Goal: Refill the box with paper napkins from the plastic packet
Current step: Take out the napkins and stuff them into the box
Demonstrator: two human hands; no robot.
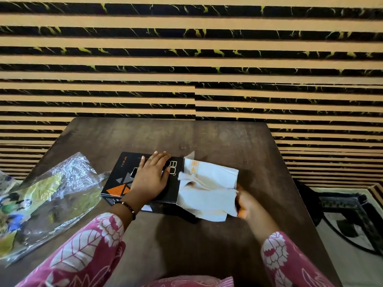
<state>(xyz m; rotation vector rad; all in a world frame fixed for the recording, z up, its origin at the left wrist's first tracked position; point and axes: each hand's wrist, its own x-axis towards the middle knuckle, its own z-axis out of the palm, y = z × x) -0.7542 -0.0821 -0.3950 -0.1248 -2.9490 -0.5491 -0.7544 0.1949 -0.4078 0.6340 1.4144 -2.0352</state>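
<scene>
Pressing left hand (152,179) flat on box (122,183); right hand (245,204) grips napkins (209,191).

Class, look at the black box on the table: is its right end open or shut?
Open: the napkins stick out of the black box at its right end, its flap raised.

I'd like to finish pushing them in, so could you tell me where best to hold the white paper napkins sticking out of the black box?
Probably pinch the white paper napkins at their free right edge, coming from the right: the other end already sits in the open end of the black cardboard box.
</scene>
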